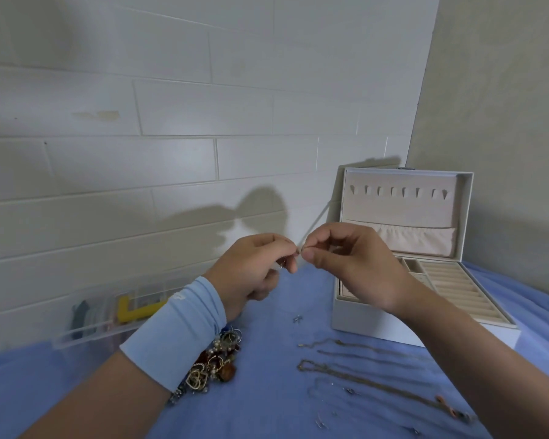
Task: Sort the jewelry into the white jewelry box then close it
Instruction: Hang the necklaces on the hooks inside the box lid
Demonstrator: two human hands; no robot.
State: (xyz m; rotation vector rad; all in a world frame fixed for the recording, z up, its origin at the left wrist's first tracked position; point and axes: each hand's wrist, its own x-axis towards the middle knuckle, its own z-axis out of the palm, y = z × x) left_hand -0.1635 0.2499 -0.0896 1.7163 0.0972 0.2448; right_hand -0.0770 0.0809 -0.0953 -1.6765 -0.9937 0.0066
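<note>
My left hand (254,267) and my right hand (352,264) meet in mid-air above the blue cloth, fingertips almost touching. Both pinch a small thin piece of jewelry (299,249), too small to name; a bit of it hangs below my left fingers. The white jewelry box (377,324) stands open at the right, its lid upright against the wall, beige lining with hooks and a pocket inside. A tangled pile of jewelry (216,362) lies under my left wrist. Several thin chains (362,372) lie stretched out in front of the box.
A clear plastic organizer (108,315) with a yellow item inside lies at the left by the white brick wall. Small loose pieces (297,319) are scattered on the blue cloth (267,407). A corner wall rises behind the box.
</note>
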